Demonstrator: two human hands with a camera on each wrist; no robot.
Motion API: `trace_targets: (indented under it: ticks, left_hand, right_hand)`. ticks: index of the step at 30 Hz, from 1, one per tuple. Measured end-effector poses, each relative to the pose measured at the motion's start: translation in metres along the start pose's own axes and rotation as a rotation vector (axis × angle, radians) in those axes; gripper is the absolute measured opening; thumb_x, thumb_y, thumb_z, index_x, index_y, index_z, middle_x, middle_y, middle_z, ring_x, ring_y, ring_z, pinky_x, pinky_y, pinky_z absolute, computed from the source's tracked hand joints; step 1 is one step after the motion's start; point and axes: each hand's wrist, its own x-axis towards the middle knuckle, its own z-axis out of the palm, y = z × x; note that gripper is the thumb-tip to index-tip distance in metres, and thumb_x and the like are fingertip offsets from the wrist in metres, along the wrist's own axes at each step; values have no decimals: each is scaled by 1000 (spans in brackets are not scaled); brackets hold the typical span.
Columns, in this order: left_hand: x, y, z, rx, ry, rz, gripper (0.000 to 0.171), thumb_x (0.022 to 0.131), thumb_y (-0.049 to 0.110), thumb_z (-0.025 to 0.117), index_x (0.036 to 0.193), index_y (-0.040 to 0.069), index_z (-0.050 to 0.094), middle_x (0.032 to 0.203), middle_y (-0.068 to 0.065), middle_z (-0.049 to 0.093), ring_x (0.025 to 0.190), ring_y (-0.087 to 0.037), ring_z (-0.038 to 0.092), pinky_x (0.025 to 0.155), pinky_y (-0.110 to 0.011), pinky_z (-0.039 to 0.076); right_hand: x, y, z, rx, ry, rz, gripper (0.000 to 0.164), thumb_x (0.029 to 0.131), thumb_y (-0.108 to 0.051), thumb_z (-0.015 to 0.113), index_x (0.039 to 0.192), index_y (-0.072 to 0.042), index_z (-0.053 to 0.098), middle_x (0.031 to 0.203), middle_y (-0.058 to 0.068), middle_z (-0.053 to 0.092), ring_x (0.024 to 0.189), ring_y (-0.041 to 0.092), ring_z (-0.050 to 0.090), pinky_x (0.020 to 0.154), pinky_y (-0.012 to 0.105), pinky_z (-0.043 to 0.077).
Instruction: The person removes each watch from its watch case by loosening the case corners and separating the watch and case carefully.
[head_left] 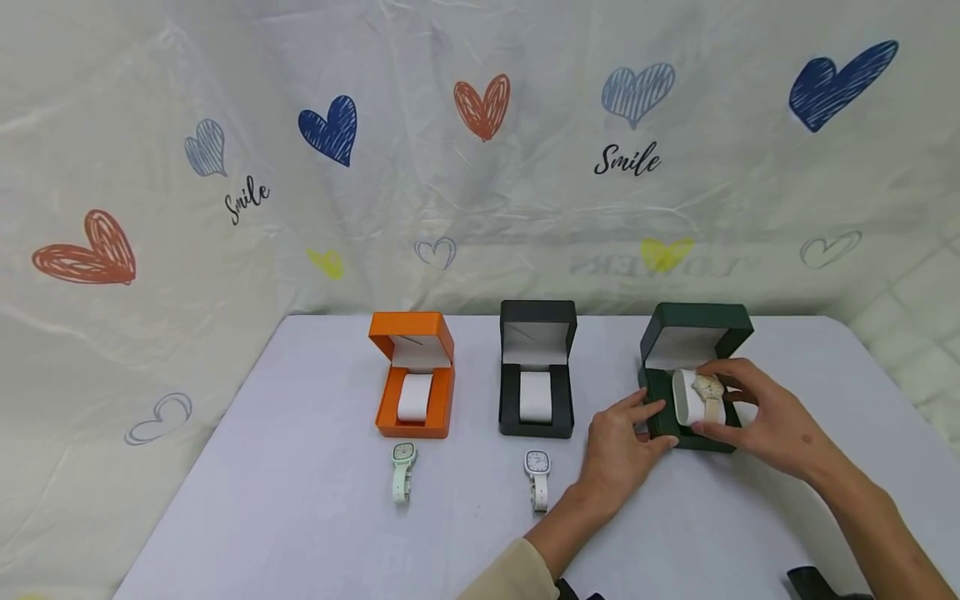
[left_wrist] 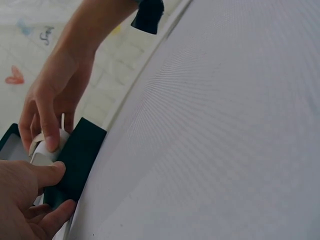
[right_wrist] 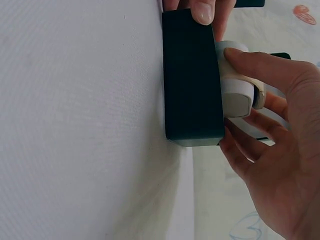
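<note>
In the head view, a green watch box [head_left: 697,315] stands with its lid raised at the right of the table. My left hand [head_left: 622,450] holds this box at its front left corner; in the left wrist view its thumb [left_wrist: 52,174] lies over the front wall's top edge. My right hand [head_left: 776,421] grips a white watch cushion [head_left: 682,396] over the box's base. Around that cushion is a cream-strapped watch [head_left: 707,387]. From the right wrist, the cushion [right_wrist: 236,97] shows above the box's front wall [right_wrist: 192,80], with the right thumb pressed on it.
An open orange watch box [head_left: 414,425] and an open black watch box [head_left: 536,425] stand to the left, each with a white cushion. A pale green watch [head_left: 402,472] and a white watch [head_left: 537,481] lie before them. Behind the table [head_left: 315,500] hangs a heart-printed curtain [head_left: 405,192].
</note>
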Motion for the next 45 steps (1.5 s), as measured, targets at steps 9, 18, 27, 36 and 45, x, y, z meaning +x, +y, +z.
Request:
trace_targets:
  ticks: [9, 18, 27, 36, 45]
  left_hand:
    - [-1, 1, 1, 10, -2, -20, 50, 85, 13, 87, 133, 19, 72, 152, -3, 59, 94, 6, 71, 69, 1, 48]
    - [-1, 4, 2, 12, 6, -2, 50, 85, 12, 86, 133, 18, 72, 151, -5, 60, 98, 2, 72, 71, 0, 50]
    - [-1, 5, 3, 19, -3, -9, 51, 86, 13, 86, 135, 18, 71, 150, -5, 59, 98, 2, 71, 74, -2, 52]
    - [1, 7, -2, 73, -27, 24, 51, 87, 11, 82, 136, 15, 66, 143, -1, 59, 112, -3, 65, 84, -6, 52]
    - [1, 16, -8, 10, 55, 66, 45, 92, 12, 70, 136, 14, 63, 137, 1, 59, 121, -10, 61, 95, -17, 53]
  right_hand:
    - [-3, -3, -4, 6, -31, 124, 78, 74, -18, 96, 140, -15, 55, 133, 4, 55, 98, -25, 45, 71, 15, 53]
    - [-3, 0, -3, 23, 13, 96, 77, 74, -15, 95, 140, -14, 55, 127, -24, 47, 100, -25, 46, 76, 4, 49]
    - [-3, 1, 1, 74, 58, 39, 77, 73, -4, 93, 140, -11, 56, 129, -24, 50, 109, -19, 49, 87, -5, 41]
    - [-5, -7, 5, 79, 89, 48, 78, 74, -4, 93, 142, -12, 55, 131, -25, 48, 114, -19, 46, 89, -6, 39]
    - [-8, -12, 7, 111, 118, 35, 81, 72, 1, 92, 143, -9, 54, 134, -26, 48, 118, -19, 47, 86, -5, 42]
